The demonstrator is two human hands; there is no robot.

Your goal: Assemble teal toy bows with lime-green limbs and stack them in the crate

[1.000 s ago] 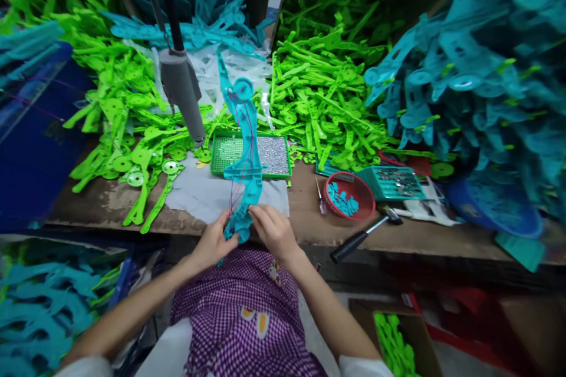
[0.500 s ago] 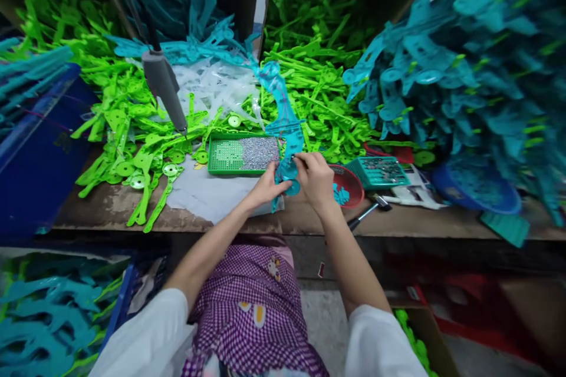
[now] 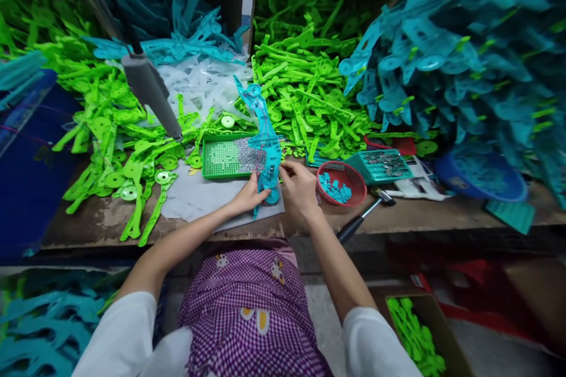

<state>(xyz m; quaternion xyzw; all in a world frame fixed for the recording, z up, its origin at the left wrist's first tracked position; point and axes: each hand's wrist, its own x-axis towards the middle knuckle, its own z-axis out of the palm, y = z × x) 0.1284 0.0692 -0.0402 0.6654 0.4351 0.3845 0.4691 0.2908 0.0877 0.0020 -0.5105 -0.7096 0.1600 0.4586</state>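
I hold a long teal plastic part (image 3: 264,138) with thin red and blue threads along it, upright over the workbench. My left hand (image 3: 249,194) grips its lower end from the left. From the right, my right hand (image 3: 299,188) pinches the same end, fingers closed. Just behind the part lies a green tray (image 3: 221,158) of small silvery screws. A grey hanging power screwdriver (image 3: 150,94) dangles to the left of the tray.
Heaps of green plastic parts (image 3: 309,94) and teal parts (image 3: 451,59) cover the back and right of the bench. A red bowl (image 3: 341,182) of teal pieces, a teal tray (image 3: 381,166) of metal bits and a hammer (image 3: 362,219) lie to the right. A box (image 3: 420,330) of green parts stands below.
The teal part and both hands moved forward from the bench's near edge, swung right, then came back left beside the green tray. The camera view shifted too.
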